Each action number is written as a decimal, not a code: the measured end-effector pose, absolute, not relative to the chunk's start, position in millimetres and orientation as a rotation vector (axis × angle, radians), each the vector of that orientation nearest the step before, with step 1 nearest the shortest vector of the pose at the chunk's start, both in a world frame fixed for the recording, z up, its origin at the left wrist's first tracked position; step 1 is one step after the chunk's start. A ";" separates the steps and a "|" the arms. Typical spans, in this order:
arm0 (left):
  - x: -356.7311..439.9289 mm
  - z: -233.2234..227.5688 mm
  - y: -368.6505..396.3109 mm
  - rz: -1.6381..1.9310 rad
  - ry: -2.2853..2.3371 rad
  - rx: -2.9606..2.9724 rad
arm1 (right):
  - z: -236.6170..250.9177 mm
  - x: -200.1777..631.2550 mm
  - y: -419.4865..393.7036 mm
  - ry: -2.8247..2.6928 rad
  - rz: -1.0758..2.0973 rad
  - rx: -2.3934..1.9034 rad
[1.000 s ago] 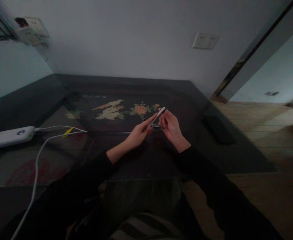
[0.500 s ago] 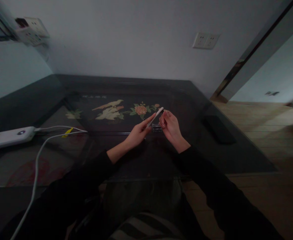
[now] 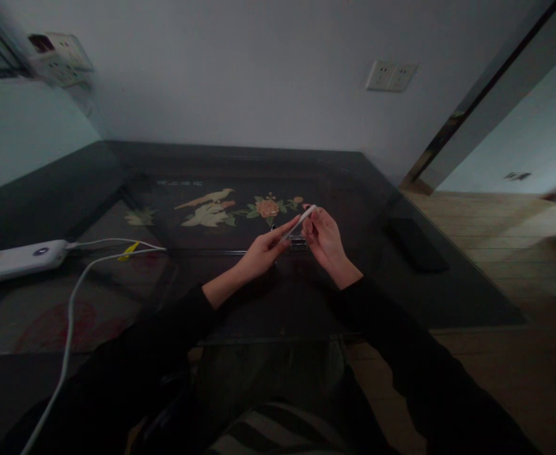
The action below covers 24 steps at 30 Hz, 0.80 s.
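A thin, pale, flat piece (image 3: 299, 222) is held tilted between my two hands, its kind not clear at this size. My left hand (image 3: 265, 248) grips its lower left end, thumb and fingers closed. At its upper right end my right hand (image 3: 324, 235) is closed, with the fingertips pressed on the piece. On the dark table just below and behind the piece is a small shiny metallic object (image 3: 298, 243), partly hidden by my hands.
The table (image 3: 301, 303) has a dark glossy top with a bird-and-flower picture (image 3: 211, 208). A black phone-like slab (image 3: 417, 245) lies at right. A white power strip (image 3: 19, 260) and its white cable (image 3: 72, 316) lie at left. A wall (image 3: 230, 82) rises behind.
The upper end of the pale piece has shifted slightly right, and my right fingers have come over onto it. My left hand has hardly moved.
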<state>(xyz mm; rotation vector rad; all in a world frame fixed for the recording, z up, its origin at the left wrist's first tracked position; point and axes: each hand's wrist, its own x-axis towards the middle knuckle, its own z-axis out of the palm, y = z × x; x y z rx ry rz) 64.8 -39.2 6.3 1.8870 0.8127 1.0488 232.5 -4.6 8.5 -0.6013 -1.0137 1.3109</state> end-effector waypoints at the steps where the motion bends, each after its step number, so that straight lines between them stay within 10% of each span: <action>1: 64.5 6.9 -38.7 1.063 0.839 1.878 | 8.6 232.2 -5.1 -1.022 1.308 -0.608; 24: 65.1 6.4 -38.0 1.042 0.876 1.762 | 10.2 230.8 -7.8 -1.052 1.280 -0.679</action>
